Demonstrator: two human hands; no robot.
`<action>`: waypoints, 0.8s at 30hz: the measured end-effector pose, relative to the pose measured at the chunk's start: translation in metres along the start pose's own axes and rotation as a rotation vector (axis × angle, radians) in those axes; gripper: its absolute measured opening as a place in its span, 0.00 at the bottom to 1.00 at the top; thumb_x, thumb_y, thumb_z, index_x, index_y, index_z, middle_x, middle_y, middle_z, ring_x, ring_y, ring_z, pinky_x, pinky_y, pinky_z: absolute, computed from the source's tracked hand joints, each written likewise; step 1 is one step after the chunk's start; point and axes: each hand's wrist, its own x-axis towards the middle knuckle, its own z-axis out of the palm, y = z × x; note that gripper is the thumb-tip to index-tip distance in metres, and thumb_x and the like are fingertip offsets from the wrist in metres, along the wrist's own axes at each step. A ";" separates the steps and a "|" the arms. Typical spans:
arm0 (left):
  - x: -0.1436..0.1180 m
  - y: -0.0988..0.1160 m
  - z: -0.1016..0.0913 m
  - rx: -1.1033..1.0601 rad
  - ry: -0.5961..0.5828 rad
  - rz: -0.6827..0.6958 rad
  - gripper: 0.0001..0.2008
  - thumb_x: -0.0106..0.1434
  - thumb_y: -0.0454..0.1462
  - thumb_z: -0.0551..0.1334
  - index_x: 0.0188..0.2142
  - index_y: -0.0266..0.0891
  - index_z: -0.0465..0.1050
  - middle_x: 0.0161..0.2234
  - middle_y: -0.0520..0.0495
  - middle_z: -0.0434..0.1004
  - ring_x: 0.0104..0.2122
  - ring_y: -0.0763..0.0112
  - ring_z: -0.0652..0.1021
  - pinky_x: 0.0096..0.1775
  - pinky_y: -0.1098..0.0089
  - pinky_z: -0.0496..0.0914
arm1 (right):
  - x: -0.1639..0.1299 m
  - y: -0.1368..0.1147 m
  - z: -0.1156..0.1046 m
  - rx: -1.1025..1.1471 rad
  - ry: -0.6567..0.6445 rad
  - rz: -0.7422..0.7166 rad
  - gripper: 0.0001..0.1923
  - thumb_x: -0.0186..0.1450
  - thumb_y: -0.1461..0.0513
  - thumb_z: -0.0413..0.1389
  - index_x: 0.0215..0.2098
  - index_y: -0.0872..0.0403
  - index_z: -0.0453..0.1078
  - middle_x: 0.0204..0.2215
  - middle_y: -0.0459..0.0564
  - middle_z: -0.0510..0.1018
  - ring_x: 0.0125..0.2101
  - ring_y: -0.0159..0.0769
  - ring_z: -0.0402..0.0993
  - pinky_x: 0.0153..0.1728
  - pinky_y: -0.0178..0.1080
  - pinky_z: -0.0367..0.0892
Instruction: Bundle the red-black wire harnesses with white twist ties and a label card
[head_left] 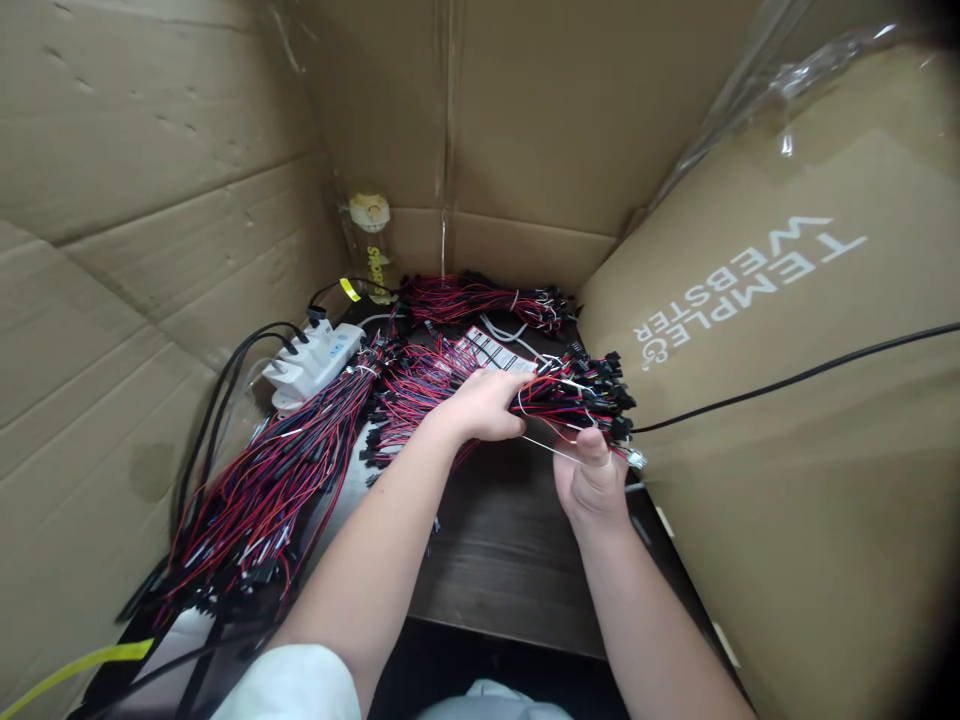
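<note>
My left hand (491, 402) is closed on a bundle of red, black and blue wires (420, 390) above the dark table. The bundle's black connector ends (600, 385) fan out to the right, and a pale tie loops around it beside my fingers. My right hand (595, 480), thumb raised, is closed on a thin wire below those ends. A white connector (637, 458) sticks out just past its fingers. One thin white strand (551, 447) runs taut between my hands. The fingertips of both hands are partly hidden.
Another tied wire bundle (281, 480) lies on the left, and one more (480, 300) at the back. A white power strip (319, 360) with plugs stands left. Behind it is a clear bottle (373, 250). Cardboard walls (525, 110) enclose the dark table (510, 560); a black cable (795, 372) crosses right.
</note>
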 end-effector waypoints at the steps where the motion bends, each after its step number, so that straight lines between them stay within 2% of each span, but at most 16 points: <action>1: 0.000 0.001 0.000 -0.003 -0.006 -0.004 0.22 0.54 0.35 0.64 0.49 0.48 0.78 0.43 0.52 0.85 0.46 0.56 0.83 0.48 0.64 0.73 | 0.000 -0.001 -0.001 -0.014 0.016 0.001 0.46 0.60 0.37 0.67 0.68 0.49 0.64 0.63 0.60 0.70 0.65 0.63 0.66 0.62 0.69 0.65; 5: -0.001 0.002 -0.001 0.013 0.003 -0.013 0.24 0.54 0.34 0.64 0.52 0.49 0.78 0.44 0.53 0.85 0.49 0.58 0.83 0.51 0.65 0.73 | 0.003 0.000 -0.023 -0.064 0.055 0.020 0.54 0.54 0.36 0.70 0.68 0.50 0.60 0.65 0.63 0.67 0.64 0.65 0.66 0.65 0.69 0.60; 9: 0.000 0.002 0.004 0.132 0.013 -0.020 0.24 0.55 0.35 0.64 0.53 0.48 0.77 0.47 0.49 0.84 0.52 0.53 0.81 0.56 0.59 0.71 | 0.013 -0.012 -0.057 -0.144 -0.056 -0.012 0.66 0.42 0.35 0.76 0.69 0.50 0.56 0.69 0.65 0.61 0.71 0.64 0.53 0.70 0.66 0.50; 11: 0.001 0.002 0.007 0.201 0.000 -0.030 0.26 0.55 0.36 0.64 0.55 0.47 0.77 0.51 0.46 0.83 0.56 0.50 0.79 0.59 0.54 0.68 | 0.022 -0.023 -0.067 -0.226 -0.128 -0.003 0.71 0.38 0.33 0.76 0.70 0.47 0.53 0.70 0.64 0.59 0.72 0.62 0.51 0.72 0.63 0.47; 14: 0.002 0.002 0.012 0.265 -0.011 -0.036 0.29 0.56 0.37 0.65 0.59 0.46 0.74 0.53 0.44 0.82 0.58 0.49 0.77 0.62 0.51 0.65 | 0.032 -0.035 -0.069 -0.423 -0.297 0.183 0.64 0.40 0.39 0.79 0.67 0.46 0.58 0.67 0.62 0.62 0.67 0.62 0.61 0.69 0.61 0.56; 16: 0.002 0.001 0.013 0.271 0.008 -0.033 0.28 0.56 0.37 0.65 0.57 0.46 0.75 0.50 0.44 0.83 0.56 0.48 0.78 0.61 0.51 0.65 | 0.034 -0.034 -0.065 -0.467 -0.281 0.268 0.61 0.42 0.42 0.79 0.66 0.48 0.58 0.65 0.62 0.65 0.64 0.61 0.66 0.68 0.61 0.59; 20: 0.001 -0.001 0.010 0.186 0.063 -0.051 0.23 0.54 0.35 0.65 0.51 0.45 0.79 0.45 0.43 0.84 0.52 0.47 0.80 0.58 0.52 0.68 | 0.029 -0.020 -0.064 -0.237 -0.177 0.338 0.65 0.44 0.39 0.77 0.68 0.48 0.50 0.65 0.64 0.66 0.65 0.59 0.65 0.68 0.62 0.57; 22: 0.001 -0.003 0.007 0.138 0.094 -0.072 0.25 0.53 0.36 0.65 0.52 0.44 0.78 0.45 0.43 0.84 0.51 0.49 0.81 0.55 0.55 0.70 | 0.025 -0.014 -0.066 -0.101 -0.175 0.326 0.62 0.47 0.36 0.75 0.67 0.50 0.52 0.67 0.66 0.64 0.67 0.59 0.63 0.68 0.63 0.58; 24: 0.001 -0.005 0.004 0.093 0.116 -0.091 0.25 0.54 0.36 0.64 0.52 0.45 0.79 0.45 0.44 0.84 0.49 0.51 0.82 0.52 0.59 0.72 | 0.022 -0.011 -0.065 -0.059 -0.150 0.269 0.58 0.50 0.35 0.72 0.65 0.52 0.54 0.68 0.68 0.61 0.68 0.58 0.61 0.69 0.62 0.56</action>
